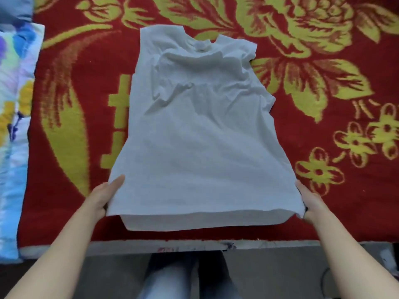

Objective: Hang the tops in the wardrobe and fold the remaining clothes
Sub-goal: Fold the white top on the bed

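Nearest the camera, the left hand point(105, 196) and right hand point(309, 203) each pinch 1 bottom corner of the white top point(198, 134), holding its hem slightly raised, while its wrinkled chest and collar lie farther off on the red floral blanket point(323, 117).

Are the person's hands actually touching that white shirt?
Touching. The head view shows the left hand gripping the near left corner of the white shirt, and the right hand gripping the near right corner.
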Available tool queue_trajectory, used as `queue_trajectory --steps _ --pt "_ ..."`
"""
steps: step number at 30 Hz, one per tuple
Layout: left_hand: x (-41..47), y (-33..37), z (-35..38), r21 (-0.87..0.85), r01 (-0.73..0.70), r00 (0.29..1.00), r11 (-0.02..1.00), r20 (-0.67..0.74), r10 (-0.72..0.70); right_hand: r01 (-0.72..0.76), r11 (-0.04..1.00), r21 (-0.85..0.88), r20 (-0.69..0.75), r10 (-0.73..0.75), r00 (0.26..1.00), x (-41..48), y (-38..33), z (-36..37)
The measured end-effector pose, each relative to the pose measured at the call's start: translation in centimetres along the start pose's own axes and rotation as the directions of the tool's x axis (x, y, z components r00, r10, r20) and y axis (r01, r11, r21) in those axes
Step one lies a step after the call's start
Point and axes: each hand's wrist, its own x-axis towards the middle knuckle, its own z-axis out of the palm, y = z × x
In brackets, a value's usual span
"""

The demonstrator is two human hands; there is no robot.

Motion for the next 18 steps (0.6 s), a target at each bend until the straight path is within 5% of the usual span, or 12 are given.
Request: queue_trajectory --steps 3,5,10,14,18 --pt "0.2 -3.4 -0.1 0.207 0.077 0.997 0.975 -0.015 -0.076 0.02 0.915 -0.404 0.002 -0.02 1.0 1.1 2.7 -1.3" --pt "0.4 -5.0 0.1 0.194 0.089 0.996 0.977 0.0 -0.09 0.065 0.878 -0.474 0.017 -0.065 0.998 2.2 4.6 -1.9" --pt "0.8 -8.5 0.0 0.113 0.1 0.994 0.989 -0.052 -0.094 0.058 0.952 -0.299 -0.016 -0.065 0.998 4.1 7.7 -3.5" --pt "0.3 -9.6 -0.4 0.171 -0.099 0.982 0.98 -0.141 0.124 0.088 0.976 -0.199 -0.01 -0.092 0.996 4.3 8.9 -3.6" --pt "-1.0 -9.8 1.0 0.401 -0.284 0.938 0.871 -0.074 0.34 0.134 0.963 -0.234 0.124 -0.107 0.986 3.6 9.8 -3.1"
